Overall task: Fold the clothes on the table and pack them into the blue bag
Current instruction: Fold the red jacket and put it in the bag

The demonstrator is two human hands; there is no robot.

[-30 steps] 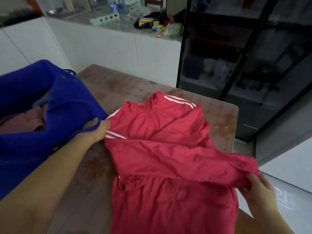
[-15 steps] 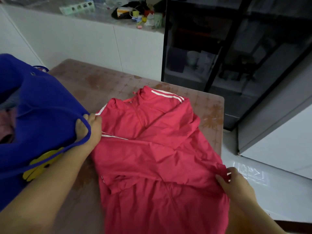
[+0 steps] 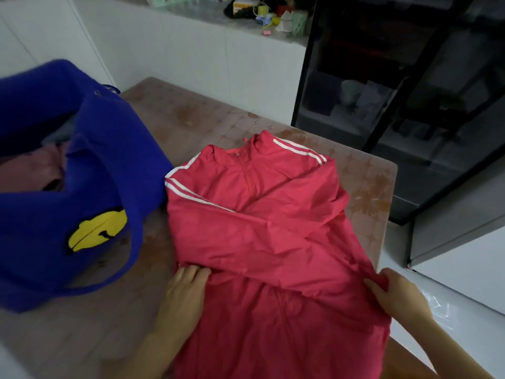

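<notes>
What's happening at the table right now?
A person is folding a red jacket laid on the table. One sleeve lies folded across its chest. The left hand rests at the jacket's left edge, against that sleeve; the right hand pinches the fabric at the right edge. The blue bag stands open to the left, with pinkish clothes already inside.

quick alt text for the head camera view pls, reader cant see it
A person folds a red jacket with white shoulder stripes on a brown table: the left hand rests at its left edge, the right hand pinches its right edge. An open blue bag with clothes inside sits to the left.
</notes>
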